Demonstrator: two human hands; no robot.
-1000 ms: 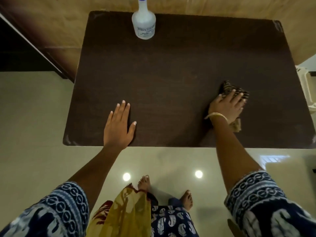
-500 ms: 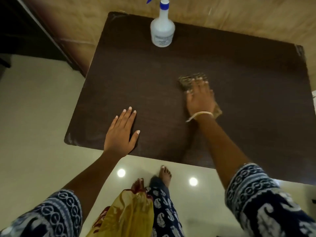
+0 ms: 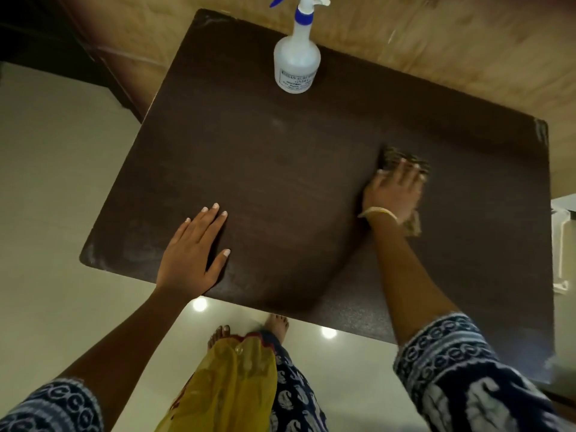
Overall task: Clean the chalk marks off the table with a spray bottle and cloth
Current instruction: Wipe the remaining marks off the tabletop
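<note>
A dark brown table [image 3: 280,169] fills the middle of the view. A white spray bottle [image 3: 296,62] with a blue nozzle stands upright near the table's far edge. My right hand [image 3: 394,191] presses flat on a patterned brown cloth [image 3: 402,157] right of the table's middle, fingers spread over it. My left hand [image 3: 194,247] rests flat on the table near its front left edge, fingers straight. A faint pale smudge [image 3: 276,124] shows on the wood below the bottle. Chalk residue lightens the front left corner [image 3: 93,254].
A wooden wall panel [image 3: 436,42] runs behind the table. Pale glossy floor [image 3: 62,198] lies to the left and front, where my bare feet [image 3: 246,330] stand. A white object [image 3: 564,244] sits at the right edge.
My right hand has slid the cloth rightward from the table's middle, after sweeping left from the right side before that. My left hand has stayed flat in place. The view has tilted.
</note>
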